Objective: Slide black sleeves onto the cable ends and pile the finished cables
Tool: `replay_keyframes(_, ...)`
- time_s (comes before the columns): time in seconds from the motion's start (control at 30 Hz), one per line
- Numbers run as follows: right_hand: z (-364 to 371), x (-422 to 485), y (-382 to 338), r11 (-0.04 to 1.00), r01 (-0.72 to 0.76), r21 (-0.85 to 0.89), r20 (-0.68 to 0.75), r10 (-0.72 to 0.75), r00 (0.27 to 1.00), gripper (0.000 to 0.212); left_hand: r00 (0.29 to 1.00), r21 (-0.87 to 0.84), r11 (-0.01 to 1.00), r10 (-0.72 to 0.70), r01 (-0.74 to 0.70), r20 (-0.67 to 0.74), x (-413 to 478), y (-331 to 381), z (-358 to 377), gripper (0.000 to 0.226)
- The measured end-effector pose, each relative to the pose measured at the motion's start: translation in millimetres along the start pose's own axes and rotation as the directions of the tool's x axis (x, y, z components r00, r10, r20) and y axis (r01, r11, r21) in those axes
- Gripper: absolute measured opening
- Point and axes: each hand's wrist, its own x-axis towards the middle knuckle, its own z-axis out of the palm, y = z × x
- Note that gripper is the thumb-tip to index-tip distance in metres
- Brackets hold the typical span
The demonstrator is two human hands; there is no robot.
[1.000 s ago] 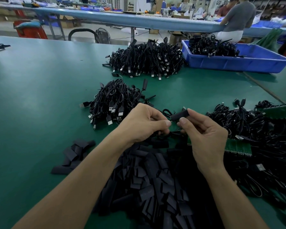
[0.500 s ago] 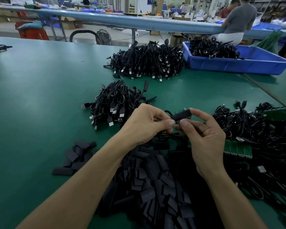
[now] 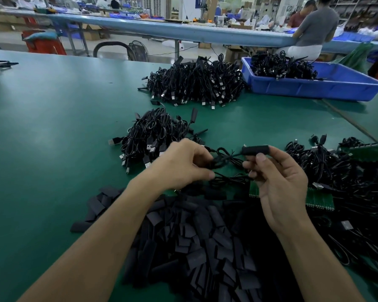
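Near edge: heap of loose sleeves [image 3: 194,247] on the green worktop [image 3: 52,127], under both forearms.
Left grip: left hand [image 3: 183,164] curled round the coiled cable [image 3: 224,159], above the heap.
Right grip: right hand [image 3: 279,184] pinches 1 black sleeve [image 3: 255,150], thumb and forefinger; sleeve seems seated on the cable end, blurred.
Right side: tangled cables [image 3: 347,177] over green boards [image 3: 319,200].
Mid worktop: 1 cable pile [image 3: 155,136].
Far: larger pile [image 3: 194,83], just beside blue bin [image 3: 314,89] holding more cables.

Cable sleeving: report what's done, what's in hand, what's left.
Done, apparently: the near cable pile and far cable pile. In hand: the left hand grips a coiled cable, the right hand pinches a black sleeve on its end. Left: a tangle of cables at right and a heap of loose sleeves.
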Motion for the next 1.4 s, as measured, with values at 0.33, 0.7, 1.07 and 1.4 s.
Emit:
replay_keyframes(0.33,10,-11,15,0.264,0.451,-0.853,0.48,0.058,0.875,0.051,0.705,-0.003,0.999,0.02,-0.032,-0.709,17,-11,-24,0.049)
replay_keyframes(0.7,12,-13,17,0.276,0.441,-0.854,0.447,-0.042,0.893,0.032,0.732,0.202,0.965,0.014,0.17,-0.682,55,-34,-22,0.009)
replay_keyframes(1.07,14,-6,7,0.831,0.395,-0.392,0.06,-0.406,0.912,0.028,0.872,-0.084,0.928,0.306,-0.362,-0.381,19,3,19,0.073)
replay_keyframes(1.4,15,-10,18,0.722,0.354,-0.595,0.22,-0.278,0.935,0.033,0.848,-0.152,0.888,0.345,-0.434,-0.403,7,14,19,0.023)
